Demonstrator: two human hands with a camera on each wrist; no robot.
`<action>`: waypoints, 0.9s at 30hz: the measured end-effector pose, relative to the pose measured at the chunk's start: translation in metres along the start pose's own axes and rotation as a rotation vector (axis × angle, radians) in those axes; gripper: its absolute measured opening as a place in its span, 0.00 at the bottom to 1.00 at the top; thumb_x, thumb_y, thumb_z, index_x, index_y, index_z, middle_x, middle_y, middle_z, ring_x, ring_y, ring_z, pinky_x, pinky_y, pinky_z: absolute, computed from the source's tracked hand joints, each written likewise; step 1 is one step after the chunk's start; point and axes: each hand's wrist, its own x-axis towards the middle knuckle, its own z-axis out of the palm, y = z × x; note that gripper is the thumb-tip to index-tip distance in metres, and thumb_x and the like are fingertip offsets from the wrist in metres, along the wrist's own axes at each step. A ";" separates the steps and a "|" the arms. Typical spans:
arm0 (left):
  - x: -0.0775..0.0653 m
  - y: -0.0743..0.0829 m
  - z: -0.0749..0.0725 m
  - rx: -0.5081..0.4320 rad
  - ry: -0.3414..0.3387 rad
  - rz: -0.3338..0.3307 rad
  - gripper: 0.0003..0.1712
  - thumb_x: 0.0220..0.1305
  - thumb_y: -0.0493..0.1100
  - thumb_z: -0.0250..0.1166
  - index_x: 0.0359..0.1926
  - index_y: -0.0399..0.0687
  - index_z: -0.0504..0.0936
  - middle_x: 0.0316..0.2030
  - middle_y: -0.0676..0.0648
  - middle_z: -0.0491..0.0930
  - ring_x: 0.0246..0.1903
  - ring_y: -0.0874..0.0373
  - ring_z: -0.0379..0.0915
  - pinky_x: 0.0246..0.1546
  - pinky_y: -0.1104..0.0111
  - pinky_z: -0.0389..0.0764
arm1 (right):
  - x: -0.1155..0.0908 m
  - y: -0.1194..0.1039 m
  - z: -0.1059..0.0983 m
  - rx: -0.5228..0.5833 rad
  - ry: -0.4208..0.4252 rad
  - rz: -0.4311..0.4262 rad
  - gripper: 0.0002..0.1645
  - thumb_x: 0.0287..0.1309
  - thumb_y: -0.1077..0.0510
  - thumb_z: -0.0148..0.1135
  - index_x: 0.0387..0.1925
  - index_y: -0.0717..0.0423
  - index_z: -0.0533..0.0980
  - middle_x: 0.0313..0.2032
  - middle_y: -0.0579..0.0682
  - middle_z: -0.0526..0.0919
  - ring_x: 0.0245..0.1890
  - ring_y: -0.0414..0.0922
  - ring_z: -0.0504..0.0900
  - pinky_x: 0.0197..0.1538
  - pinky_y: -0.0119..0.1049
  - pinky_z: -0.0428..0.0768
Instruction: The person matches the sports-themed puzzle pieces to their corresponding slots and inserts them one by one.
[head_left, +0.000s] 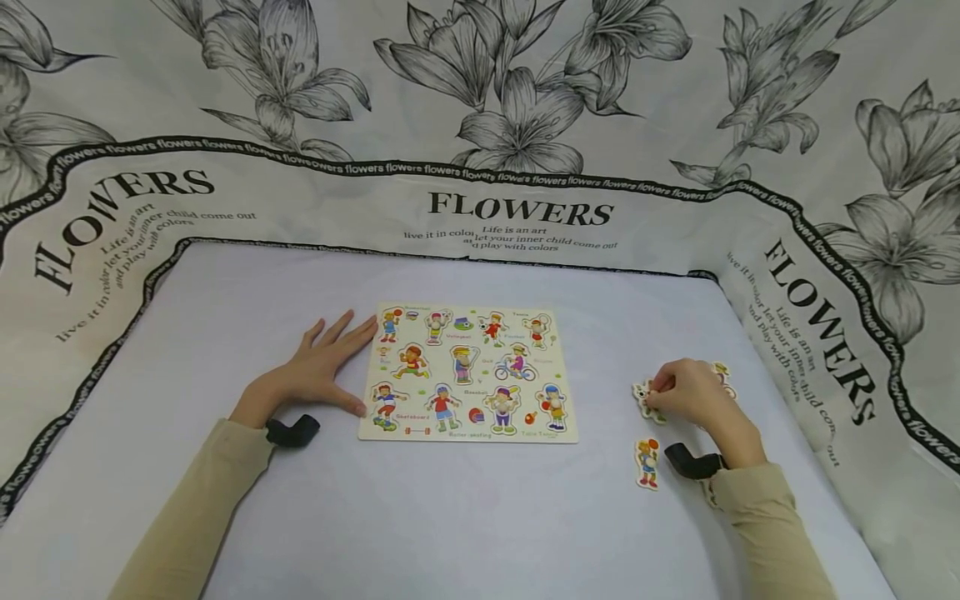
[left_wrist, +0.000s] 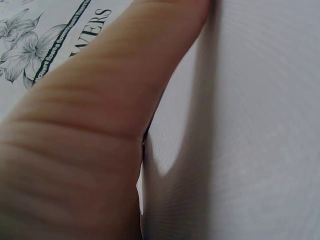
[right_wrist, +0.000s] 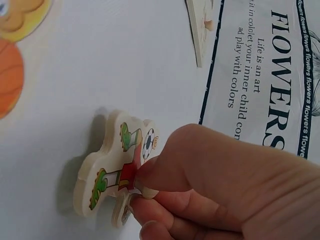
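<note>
My left hand (head_left: 311,371) lies with spread fingers at the left edge of a cream puzzle board (head_left: 558,358) printed with sports figures; the index fingertip and thumb reach its edge. In the left wrist view, part of that hand (left_wrist: 95,95) hides the board. To the right, my right hand (head_left: 693,396) pinches a wooden footballer puzzle piece (right_wrist: 112,172) between thumb and fingers. The piece is tilted, and its green shoes and ball show in the right wrist view. Nearer the front lies a basketball-player piece (head_left: 647,464).
More puzzle pieces lie partly hidden: one piece (head_left: 723,379) behind my right hand and another piece (head_left: 709,493) below its wrist. A white cloth (head_left: 450,517) covers the table. Flower-printed fabric (head_left: 517,225) borders it at the back and sides.
</note>
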 end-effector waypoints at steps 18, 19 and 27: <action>0.001 -0.002 0.001 0.025 0.008 0.005 0.79 0.34 0.77 0.74 0.79 0.47 0.44 0.79 0.47 0.41 0.77 0.43 0.23 0.71 0.44 0.23 | 0.036 -0.039 -0.001 0.001 -0.009 -0.049 0.12 0.49 0.58 0.74 0.30 0.63 0.82 0.28 0.53 0.82 0.27 0.47 0.76 0.28 0.37 0.75; 0.001 -0.002 0.000 0.023 0.004 0.003 0.80 0.34 0.77 0.74 0.79 0.48 0.43 0.79 0.48 0.41 0.77 0.44 0.23 0.71 0.44 0.23 | 0.038 -0.040 -0.001 0.000 -0.006 -0.052 0.12 0.49 0.58 0.74 0.30 0.64 0.82 0.28 0.53 0.82 0.27 0.47 0.76 0.28 0.37 0.75; 0.000 -0.002 -0.001 0.000 -0.003 0.004 0.80 0.35 0.77 0.74 0.79 0.48 0.43 0.79 0.47 0.41 0.76 0.43 0.23 0.71 0.44 0.23 | 0.055 -0.057 0.002 -0.004 -0.022 -0.046 0.12 0.50 0.57 0.73 0.30 0.63 0.82 0.28 0.54 0.81 0.27 0.47 0.75 0.28 0.37 0.74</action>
